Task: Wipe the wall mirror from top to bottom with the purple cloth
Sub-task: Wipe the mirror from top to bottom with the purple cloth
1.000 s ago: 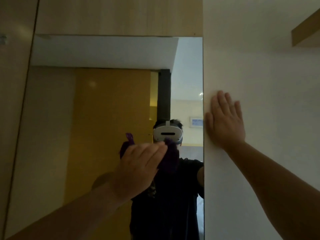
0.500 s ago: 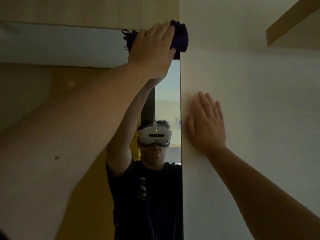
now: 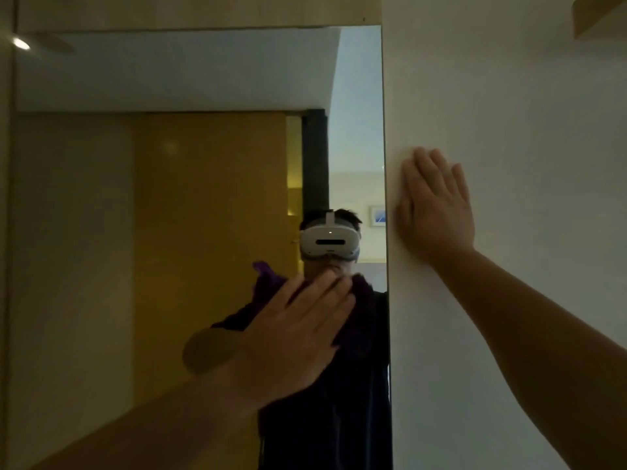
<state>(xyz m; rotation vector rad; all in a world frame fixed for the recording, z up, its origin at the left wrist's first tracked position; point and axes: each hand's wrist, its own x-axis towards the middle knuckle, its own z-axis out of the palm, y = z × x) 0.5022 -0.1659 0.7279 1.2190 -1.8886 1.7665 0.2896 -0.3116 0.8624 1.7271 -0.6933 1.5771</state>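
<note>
left hand flat, fingers straight, pressing crumpled purple cloth on frameless wall mirror near its right edge | glass bare leftward | right hand flat, released, on white wall

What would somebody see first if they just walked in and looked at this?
Probably the big wall mirror filling the left side, with a person in a white headset reflected in it. Low in the middle, the left hand presses a purple cloth flat against the glass. On the right, the right hand rests open on the white wall beside the mirror's edge.
</note>
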